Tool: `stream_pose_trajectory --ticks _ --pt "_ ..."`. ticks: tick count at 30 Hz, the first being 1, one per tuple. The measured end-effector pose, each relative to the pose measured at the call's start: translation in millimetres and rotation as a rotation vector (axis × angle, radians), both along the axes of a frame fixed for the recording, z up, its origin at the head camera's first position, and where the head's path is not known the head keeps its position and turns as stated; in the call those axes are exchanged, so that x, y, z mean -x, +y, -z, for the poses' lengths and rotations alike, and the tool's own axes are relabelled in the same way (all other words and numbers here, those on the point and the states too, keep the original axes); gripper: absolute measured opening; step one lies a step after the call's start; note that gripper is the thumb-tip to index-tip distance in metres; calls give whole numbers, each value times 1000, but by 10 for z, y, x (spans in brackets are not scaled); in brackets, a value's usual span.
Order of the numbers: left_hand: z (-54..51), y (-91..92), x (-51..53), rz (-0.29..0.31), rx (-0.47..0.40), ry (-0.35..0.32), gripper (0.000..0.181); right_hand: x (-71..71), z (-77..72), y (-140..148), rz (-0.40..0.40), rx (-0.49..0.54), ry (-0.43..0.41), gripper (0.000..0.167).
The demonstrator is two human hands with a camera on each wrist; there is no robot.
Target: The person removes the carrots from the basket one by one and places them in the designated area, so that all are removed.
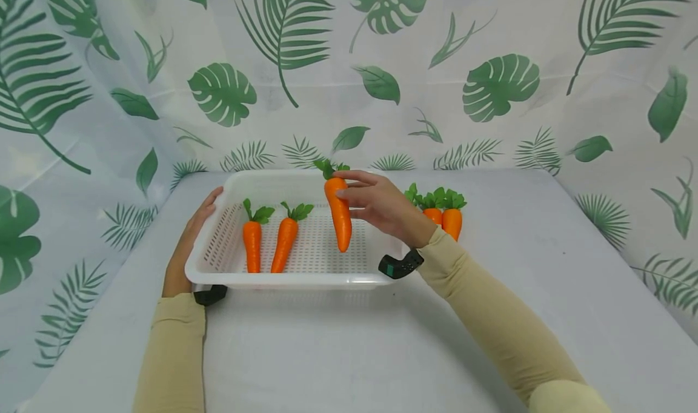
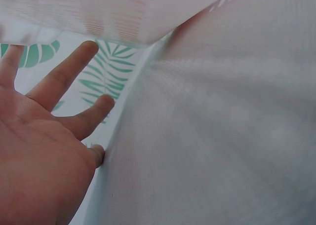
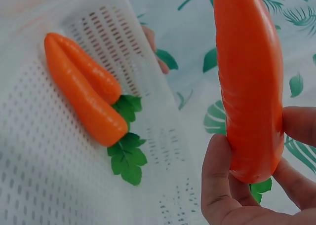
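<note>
A carrot (image 1: 339, 216) with green leaves hangs tip down over the white basket (image 1: 322, 280), pinched near its top by my right hand (image 1: 382, 204). The right wrist view shows thumb and fingers around the thick end of that carrot (image 3: 251, 87). Two carrots (image 1: 252, 246) (image 1: 285, 243) lie side by side in the left half of the basket. My left hand (image 1: 191, 237) is at the basket's left side; in the left wrist view this hand (image 2: 49, 141) has its fingers extended and spread beneath the basket's rim.
Right of the basket, partly behind my right wrist, more carrots (image 1: 452, 222) with leafy tops lie on the white-covered table (image 1: 305, 352). A leaf-patterned cloth (image 1: 414, 110) stands behind the table and along its sides.
</note>
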State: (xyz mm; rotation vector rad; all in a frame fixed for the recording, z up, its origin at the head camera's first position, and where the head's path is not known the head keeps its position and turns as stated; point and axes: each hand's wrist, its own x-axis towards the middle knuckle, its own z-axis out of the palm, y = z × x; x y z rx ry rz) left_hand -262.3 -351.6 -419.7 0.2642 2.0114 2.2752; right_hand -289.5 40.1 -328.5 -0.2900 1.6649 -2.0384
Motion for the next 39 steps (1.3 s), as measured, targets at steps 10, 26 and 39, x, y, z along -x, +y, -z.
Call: stream_pose_trajectory --ticks 10,26,39 --pt "5 11 -28 -40 26 -27 60 -30 -10 176 32 35 -16 52" --pt "34 7 -109 -59 117 -6 57 -64 61 459 52 41 3 50" --pt "9 -6 -13 -16 -13 -27 61 -84 79 686 106 62 -13 50"
